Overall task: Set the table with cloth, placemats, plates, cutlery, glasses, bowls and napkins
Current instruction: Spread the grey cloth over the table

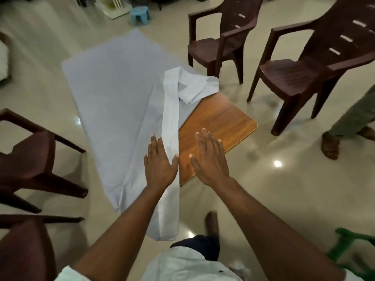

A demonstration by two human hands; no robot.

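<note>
The pale cloth lies lengthwise away along the table, both hands' fingers straight, slightly spread.

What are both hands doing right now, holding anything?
Left hand: open, fingers straight, lying flat on the folded strip of cloth.
Right hand: open, fingers straight, holding nothing, over the bare table corner.

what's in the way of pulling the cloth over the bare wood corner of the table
Nothing visible. The bare corner of the table holds no objects, and the bunched fold of cloth lies right at its edge. Both hands, left and right, are open.
</note>
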